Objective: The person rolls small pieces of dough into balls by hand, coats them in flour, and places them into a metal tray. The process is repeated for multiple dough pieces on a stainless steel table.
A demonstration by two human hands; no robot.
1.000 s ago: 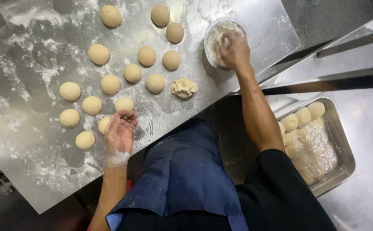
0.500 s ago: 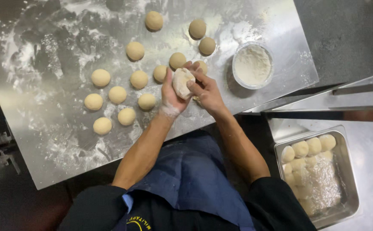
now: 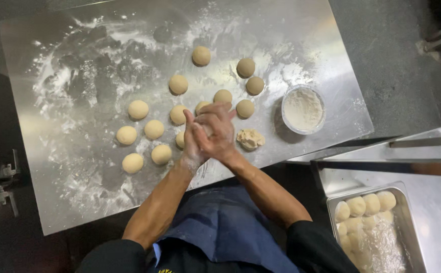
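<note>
Dough piece [image 3: 206,129] sits pressed between left hand [image 3: 194,144] and right hand [image 3: 218,132], grip closed.

Hands pressed together above a floured steel table [image 3: 79,202]

The left hand [image 3: 192,144] and right hand [image 3: 218,132] are clasped palm to palm at the picture's centre; whatever is enclosed between them is hidden. A ragged lump of dough [image 3: 250,139] is seen just beside the hands at 3 o'clock, and a round bowl of flour [image 3: 303,109] is set further out at 2 o'clock. Smooth dough balls [image 3: 153,129] are spread from 9 to 1 o'clock. A metal tray [image 3: 412,222] of more dough pieces is placed at 5 o'clock, well apart.
</note>
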